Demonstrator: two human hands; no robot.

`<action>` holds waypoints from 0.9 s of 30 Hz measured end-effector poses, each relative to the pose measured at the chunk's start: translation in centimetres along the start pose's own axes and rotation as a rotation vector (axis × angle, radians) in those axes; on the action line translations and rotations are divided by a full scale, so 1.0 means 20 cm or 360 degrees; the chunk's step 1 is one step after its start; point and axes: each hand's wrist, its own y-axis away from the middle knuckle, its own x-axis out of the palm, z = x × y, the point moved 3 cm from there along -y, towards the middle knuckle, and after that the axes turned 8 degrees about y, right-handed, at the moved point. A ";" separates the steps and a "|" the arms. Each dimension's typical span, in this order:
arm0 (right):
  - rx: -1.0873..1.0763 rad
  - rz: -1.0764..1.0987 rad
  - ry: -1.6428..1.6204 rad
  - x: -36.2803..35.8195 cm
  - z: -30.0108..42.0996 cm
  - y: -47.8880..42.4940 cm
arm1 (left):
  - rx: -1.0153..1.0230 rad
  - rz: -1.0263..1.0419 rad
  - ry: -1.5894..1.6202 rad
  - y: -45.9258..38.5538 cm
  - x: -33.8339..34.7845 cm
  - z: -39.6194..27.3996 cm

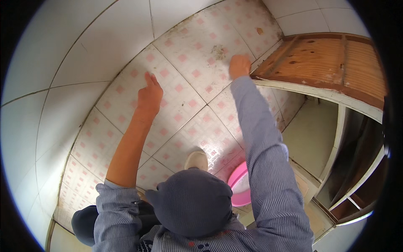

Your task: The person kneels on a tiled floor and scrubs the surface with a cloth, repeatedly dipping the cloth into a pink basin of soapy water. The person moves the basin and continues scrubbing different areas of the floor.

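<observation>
My left hand [150,95] hovers over the tiled floor [185,130], back side up, with a couple of fingers stretched forward. Nothing shows in it, though its palm is turned out of sight. Farther forward and to the right, my right hand [240,66] is curled and slightly blurred, low over the floor beside the corner of a wooden panel [311,63]. Whether anything is inside that curled hand is hidden. Brown and dark stains [219,52] mark the pale, pink-diamond tiles just ahead of it.
White wall tiles [85,47] rise along the left. A pink basin [241,197] stands under my right forearm, partly covered by it. An open-fronted cabinet [327,104] with shelves is at the right. My bent knee [195,201] and beige shoe [196,160] are near the bottom.
</observation>
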 end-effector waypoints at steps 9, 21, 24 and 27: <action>0.0018 -0.0128 -0.0112 0.01 -0.03 0.05 | 0.0176 -0.0130 -0.0042 0.05 -0.06 0.01; 0.0289 -0.0063 -0.0202 0.05 -0.12 -0.10 | 0.0196 -0.0085 0.0020 0.05 -0.05 0.02; 0.0007 -0.0123 -0.0057 0.02 0.10 0.06 | 0.0085 0.0053 -0.0008 0.04 -0.06 0.03; -0.0196 -0.0391 0.0282 0.09 0.22 0.23 | 0.0089 0.0193 -0.0055 0.05 -0.12 -0.02</action>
